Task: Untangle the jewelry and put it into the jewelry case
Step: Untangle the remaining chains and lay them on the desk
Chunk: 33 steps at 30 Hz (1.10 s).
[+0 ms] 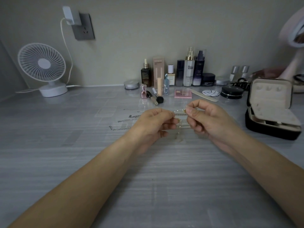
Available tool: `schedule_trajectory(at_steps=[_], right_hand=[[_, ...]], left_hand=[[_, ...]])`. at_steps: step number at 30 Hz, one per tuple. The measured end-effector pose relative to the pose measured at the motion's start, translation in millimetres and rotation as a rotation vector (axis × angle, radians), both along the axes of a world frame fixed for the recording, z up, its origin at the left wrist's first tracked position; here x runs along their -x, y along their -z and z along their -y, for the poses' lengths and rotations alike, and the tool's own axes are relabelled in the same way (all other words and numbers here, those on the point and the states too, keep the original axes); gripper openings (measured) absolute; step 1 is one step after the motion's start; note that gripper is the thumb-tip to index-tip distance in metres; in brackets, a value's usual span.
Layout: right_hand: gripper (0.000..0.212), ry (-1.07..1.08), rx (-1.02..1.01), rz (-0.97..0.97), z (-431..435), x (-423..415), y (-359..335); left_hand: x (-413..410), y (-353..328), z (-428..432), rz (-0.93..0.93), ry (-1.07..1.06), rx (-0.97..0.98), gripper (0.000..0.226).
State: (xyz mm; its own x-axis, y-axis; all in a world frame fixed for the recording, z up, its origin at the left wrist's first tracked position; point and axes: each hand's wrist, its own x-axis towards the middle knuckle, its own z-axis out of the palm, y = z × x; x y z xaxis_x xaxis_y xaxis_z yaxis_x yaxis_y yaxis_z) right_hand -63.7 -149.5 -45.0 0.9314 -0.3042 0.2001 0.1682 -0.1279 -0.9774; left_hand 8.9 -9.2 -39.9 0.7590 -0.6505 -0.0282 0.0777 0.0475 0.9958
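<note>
Above the middle of the grey table, my left hand (153, 123) and my right hand (208, 118) each pinch part of a thin gold chain (180, 127). A loop of it hangs down between them towards the tabletop. Several silver chains (125, 120) lie stretched out on the table just left of and behind my left hand. The black jewelry case (269, 109) stands open at the right, with a cream lining and its lid upright. I cannot make out any jewelry inside it.
A row of cosmetic bottles (189, 69), compacts, brushes and a pink palette (183, 93) lines the back of the table. At the far left stands a white desk fan (43, 68), its cable running to a wall socket. A round mirror (294, 30) stands at the back right.
</note>
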Motion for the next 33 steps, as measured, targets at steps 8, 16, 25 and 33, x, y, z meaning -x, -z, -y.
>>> schedule_trajectory(at_steps=[8, 16, 25, 33], right_hand=[[0.018, -0.079, -0.039, -0.058, 0.2, -1.2, 1.3], [0.016, -0.079, 0.083, -0.118, -3.1, 2.6, -0.8], [0.013, 0.009, 0.002, -0.025, 2.2, 0.0, -0.9], [0.017, -0.122, -0.115, 0.013, -2.2, 3.3, -3.2]], left_hand=[[2.3, -2.0, 0.0, -0.087, 0.02, 0.091, 0.02], [1.6, 1.8, 2.2, -0.08, 0.034, 0.084, 0.019], [3.9, 0.8, 0.9, -0.022, 0.126, -0.043, 0.02], [7.4, 6.4, 1.3, 0.233, 0.136, -0.144, 0.019]])
